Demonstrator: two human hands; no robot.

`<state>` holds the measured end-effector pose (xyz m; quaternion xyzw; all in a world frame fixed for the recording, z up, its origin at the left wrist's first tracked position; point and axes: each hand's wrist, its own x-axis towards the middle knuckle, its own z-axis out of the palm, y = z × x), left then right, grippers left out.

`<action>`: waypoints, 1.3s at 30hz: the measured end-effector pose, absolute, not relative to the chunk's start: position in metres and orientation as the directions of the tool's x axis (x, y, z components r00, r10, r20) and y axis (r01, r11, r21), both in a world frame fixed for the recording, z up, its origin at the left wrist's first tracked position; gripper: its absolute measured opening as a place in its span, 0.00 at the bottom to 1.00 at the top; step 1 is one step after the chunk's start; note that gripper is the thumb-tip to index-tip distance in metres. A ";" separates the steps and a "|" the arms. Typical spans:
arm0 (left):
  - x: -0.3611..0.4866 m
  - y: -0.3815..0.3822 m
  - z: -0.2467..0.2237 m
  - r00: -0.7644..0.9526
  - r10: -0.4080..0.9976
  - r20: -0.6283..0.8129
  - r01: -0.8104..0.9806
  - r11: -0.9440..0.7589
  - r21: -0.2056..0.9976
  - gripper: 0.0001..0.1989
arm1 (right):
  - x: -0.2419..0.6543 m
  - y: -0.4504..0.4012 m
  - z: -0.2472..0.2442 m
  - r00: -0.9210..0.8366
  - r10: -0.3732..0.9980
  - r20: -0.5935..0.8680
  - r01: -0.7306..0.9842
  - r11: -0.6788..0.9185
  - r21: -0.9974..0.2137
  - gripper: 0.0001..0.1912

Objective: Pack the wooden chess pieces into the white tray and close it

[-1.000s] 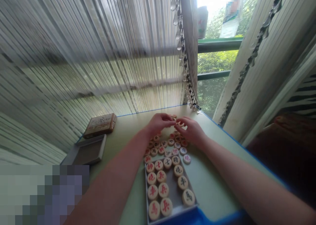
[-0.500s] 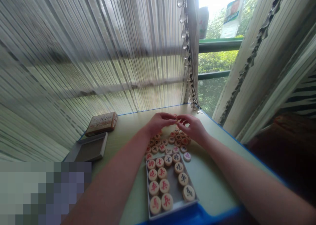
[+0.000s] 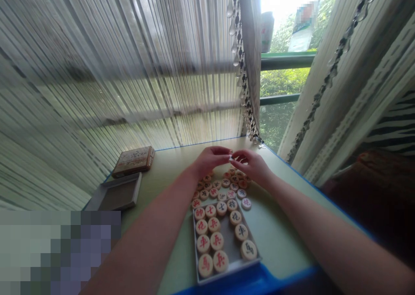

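My left hand [image 3: 212, 159] and my right hand [image 3: 249, 161] meet at the fingertips over the far part of the table. A small pale Chinese chess piece [image 3: 230, 157] is pinched there between them, its face hidden. Below the hands lie several loose Chinese chess pieces [image 3: 225, 183], round and marked in red or black. Nearer to me, a shallow grey box tray [image 3: 229, 241] holds red pieces in two columns at its left and black pieces down its right side, with bare floor between.
A brown patterned box [image 3: 133, 160] lies at the far left, beside a shallow grey box lid [image 3: 121, 193]. The table [image 3: 279, 226] has a blue edge. String curtains [image 3: 145, 70] and a window [image 3: 285, 79] stand behind it.
Both hands stay close together in nearly the same place, with small finger movements around the piece. The view has shifted slightly; the tray's pieces keep their places.
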<state>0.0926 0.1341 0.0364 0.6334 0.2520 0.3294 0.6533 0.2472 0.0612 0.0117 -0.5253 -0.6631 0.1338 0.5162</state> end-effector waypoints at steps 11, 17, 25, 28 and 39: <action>0.087 0.128 0.036 0.721 0.681 0.124 -0.131 -0.042 0.990 0.19 | 0.248 0.052 0.021 -0.006 0.807 0.590 0.701 0.424 -0.573 0.11; 0.065 0.112 0.053 0.469 0.849 0.242 0.084 -0.316 0.945 0.17 | 0.242 0.029 0.036 -0.124 0.855 0.504 0.727 0.424 -0.540 0.10; 0.018 0.062 0.045 0.527 0.817 0.234 0.550 -0.538 0.639 0.17 | 0.211 -0.017 0.055 -0.582 0.781 0.228 0.610 0.604 -0.512 0.12; 0.013 0.050 0.037 0.469 0.835 0.289 0.545 -0.531 0.649 0.17 | 0.206 -0.024 0.056 -0.619 0.762 0.192 0.622 0.625 -0.472 0.11; 0.018 0.047 0.029 0.438 0.806 0.399 0.583 -0.592 0.556 0.17 | 0.196 -0.032 0.046 -0.650 0.728 0.221 0.648 0.682 -0.340 0.07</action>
